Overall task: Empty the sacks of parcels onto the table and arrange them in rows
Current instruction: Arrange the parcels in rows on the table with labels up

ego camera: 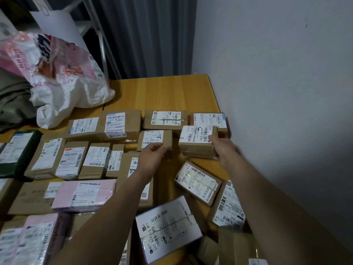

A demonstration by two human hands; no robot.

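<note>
Arranging parcels in rows on the counter [162, 92], working toward the far-right corner. Gripping the small box [154, 138] by its near edge with the left grip [152, 153], curling the fingers round it. Clasping the wide box [196, 144] with the right grip [222, 148], pressing the thumb on the label and wrapping the fingers down its right side. Holding both boxes just in front of the back row [165, 119], side by side with a gap between, keeping the wide box near the right edge.

Judging the step as squaring these two into a second row, with the task well along but not finished. Leaving three parcels askew along the right edge: a tilted box [197, 183], a labelled packet [228, 204] and a white parcel [166, 228]. Calling next, probably, for nudging the two held boxes level with each other and snug against the back row, then straightening the askew ones toward the near-right corner.

Leaving a sack [63, 73] slumped at the far-left edge, contents beyond telling. Hiding several parcels under both forearms and cutting off the nearest at the bottom of the view. Blurring the right grip's fingertips. No telling whether the wide box is resting on the counter, sitting on another box or lifted clear.
</note>
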